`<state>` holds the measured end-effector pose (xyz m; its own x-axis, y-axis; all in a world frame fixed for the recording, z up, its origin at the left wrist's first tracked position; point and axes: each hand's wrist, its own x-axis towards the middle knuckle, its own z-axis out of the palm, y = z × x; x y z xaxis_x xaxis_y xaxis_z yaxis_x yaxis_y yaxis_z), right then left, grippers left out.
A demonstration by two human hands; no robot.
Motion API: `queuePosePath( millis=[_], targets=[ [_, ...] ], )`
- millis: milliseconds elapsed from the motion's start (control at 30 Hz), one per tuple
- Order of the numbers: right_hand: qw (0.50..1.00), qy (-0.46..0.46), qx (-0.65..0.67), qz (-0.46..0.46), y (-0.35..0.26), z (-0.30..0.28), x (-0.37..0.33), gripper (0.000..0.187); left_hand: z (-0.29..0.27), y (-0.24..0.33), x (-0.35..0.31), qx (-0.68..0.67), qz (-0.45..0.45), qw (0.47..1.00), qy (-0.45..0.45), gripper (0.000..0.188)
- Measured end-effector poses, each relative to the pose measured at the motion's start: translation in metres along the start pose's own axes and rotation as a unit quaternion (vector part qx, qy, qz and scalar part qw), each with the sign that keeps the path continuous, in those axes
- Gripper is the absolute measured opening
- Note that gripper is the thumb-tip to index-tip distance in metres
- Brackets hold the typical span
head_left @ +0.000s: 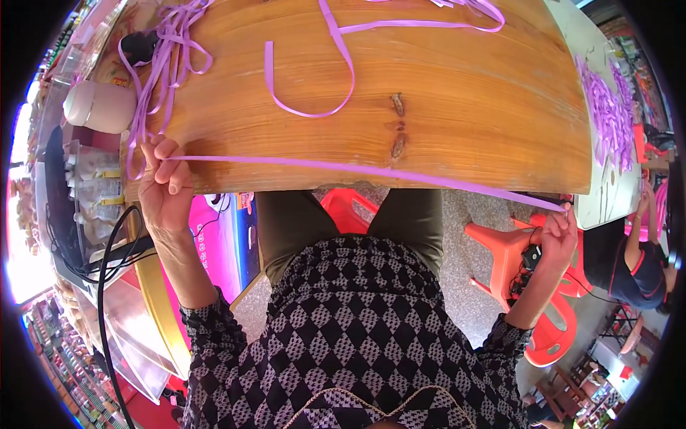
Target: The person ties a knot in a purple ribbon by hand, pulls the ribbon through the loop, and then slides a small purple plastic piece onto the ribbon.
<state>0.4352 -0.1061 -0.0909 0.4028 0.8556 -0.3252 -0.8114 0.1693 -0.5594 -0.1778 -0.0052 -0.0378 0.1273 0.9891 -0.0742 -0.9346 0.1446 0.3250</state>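
A narrow purple ribbon [357,169] is stretched nearly straight between my two hands, along the near edge of the wooden table [471,107]. My left hand [166,179] pinches it at the table's left corner, beside a hanging bunch of loose purple ribbon [166,79]. At the right, past the table's front edge, my right hand [559,232] grips the other end between thumb and fingers. Another length of purple ribbon [350,71] lies curled across the tabletop, running off toward the far edge.
A pale rounded container [100,107] stands left of the table, above clear packed goods [96,179]. A white table [607,193] at the right bears a heap of purple ribbon pieces [607,114]. Red plastic stools [500,250] stand below; another person [639,264] is at far right.
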Motion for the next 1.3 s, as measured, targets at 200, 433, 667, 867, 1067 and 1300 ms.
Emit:
queuePosePath(
  millis=[200, 433, 667, 867, 1067, 1300],
  targets=[
    [0.999, -0.028, -0.023, -0.021, 0.009, 0.015, -0.014, 0.026, 0.005, 0.008, -0.001, 0.029, 0.002, 0.999, 0.041, 0.027],
    [0.964, -0.161, -0.207, -0.048, 0.086, 0.120, -0.057, 0.033, 0.043, -0.041, -0.002, 0.326, -0.024, 0.945, -0.002, 0.026],
    [0.908, -0.275, -0.278, 0.152, 0.142, 0.173, -0.073, 0.037, 0.091, -0.134, -0.008, 0.454, -0.206, 0.867, -0.026, 0.014],
    [0.885, -0.325, -0.275, 0.189, 0.156, 0.174, -0.074, 0.043, 0.094, -0.157, -0.016, 0.473, -0.279, 0.835, -0.027, 0.019],
    [0.873, -0.311, -0.287, 0.242, 0.166, 0.174, -0.074, 0.041, 0.097, -0.170, -0.015, 0.501, -0.286, 0.815, -0.057, 0.019],
    [0.843, -0.307, -0.306, 0.320, 0.170, 0.172, -0.065, 0.031, 0.086, -0.172, -0.018, 0.532, -0.209, 0.819, -0.049, 0.014]
  ],
)
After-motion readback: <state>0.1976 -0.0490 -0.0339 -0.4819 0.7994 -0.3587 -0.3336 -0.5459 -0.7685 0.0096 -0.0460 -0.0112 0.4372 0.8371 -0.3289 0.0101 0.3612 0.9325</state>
